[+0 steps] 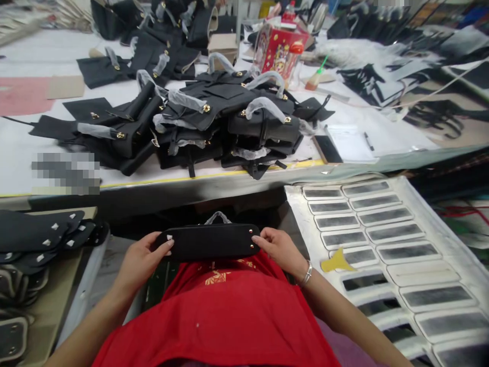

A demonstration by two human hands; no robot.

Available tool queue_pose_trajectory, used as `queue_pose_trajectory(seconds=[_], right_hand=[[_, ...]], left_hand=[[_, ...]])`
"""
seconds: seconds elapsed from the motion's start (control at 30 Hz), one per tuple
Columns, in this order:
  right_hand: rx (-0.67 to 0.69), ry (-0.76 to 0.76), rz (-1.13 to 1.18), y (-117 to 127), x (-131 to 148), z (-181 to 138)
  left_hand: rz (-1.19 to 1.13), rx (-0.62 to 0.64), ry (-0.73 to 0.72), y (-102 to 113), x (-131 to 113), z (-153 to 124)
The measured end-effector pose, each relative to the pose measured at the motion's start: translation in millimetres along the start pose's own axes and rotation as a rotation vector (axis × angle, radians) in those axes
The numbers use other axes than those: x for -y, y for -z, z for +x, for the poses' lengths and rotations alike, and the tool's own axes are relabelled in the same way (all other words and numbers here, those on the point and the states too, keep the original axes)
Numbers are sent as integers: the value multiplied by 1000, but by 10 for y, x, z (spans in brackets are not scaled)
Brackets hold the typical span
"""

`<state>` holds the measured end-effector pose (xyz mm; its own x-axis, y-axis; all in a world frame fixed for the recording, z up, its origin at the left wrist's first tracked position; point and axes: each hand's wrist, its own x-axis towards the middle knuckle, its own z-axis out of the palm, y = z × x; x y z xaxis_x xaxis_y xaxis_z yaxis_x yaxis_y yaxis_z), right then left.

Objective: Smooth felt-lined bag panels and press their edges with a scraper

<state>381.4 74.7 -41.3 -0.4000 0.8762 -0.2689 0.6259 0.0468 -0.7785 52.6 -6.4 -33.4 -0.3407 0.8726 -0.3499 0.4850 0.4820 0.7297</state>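
Observation:
A black handbag (212, 242) spans the space between both hands, in front of a red apron (229, 300). One long flat side with small metal studs faces me, and a plastic-wrapped handle shows above its far edge. My left hand (147, 255) pinches the left end, its thumb beside a stud. At the other end my right hand (278, 250) grips the bag, with its thumb near two shiny studs. The fingers behind the bag are partly hidden.
Several black bags with plastic-wrapped handles lie piled on the white table (23, 171). A phone (327, 149) and notepad (349, 142) lie to their right. Studded black panels (34, 237) are stacked at left. A slotted white board (369, 262) with a yellow scrap (338, 261) stands at right.

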Motion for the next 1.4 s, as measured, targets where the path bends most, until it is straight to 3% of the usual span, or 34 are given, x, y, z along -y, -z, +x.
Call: queue_pose_trajectory(seconds=[0.13, 0.27, 0.63, 0.73, 0.8, 0.9, 0.97, 1.07, 1.2, 1.4], right_hand=[[65, -12, -17, 56, 33, 5], [32, 12, -68, 74, 30, 18], [-5, 14, -45, 63, 11, 0], [2, 5, -76, 83, 16, 2], [4, 7, -92, 92, 15, 12], [8, 10, -108, 97, 12, 26], [13, 6, -120, 96, 7, 32], [12, 6, -118, 89, -9, 37], [5, 22, -91, 76, -46, 42], [-11, 33, -89, 70, -88, 41]], left_hand=[[26, -2, 54, -8, -71, 19], [32, -13, 76, -23, -103, 30], [5, -7, 61, -37, 132, 109], [108, -26, 30, -9, 137, 133], [298, -115, -70, 5, 65, 124], [568, -225, -388, -90, -179, 70], [638, -151, -605, -276, -404, 30], [681, 91, -827, -678, -734, 10], [724, 273, -923, -1103, -1025, 55], [818, 307, -891, -1210, -1182, 56]])
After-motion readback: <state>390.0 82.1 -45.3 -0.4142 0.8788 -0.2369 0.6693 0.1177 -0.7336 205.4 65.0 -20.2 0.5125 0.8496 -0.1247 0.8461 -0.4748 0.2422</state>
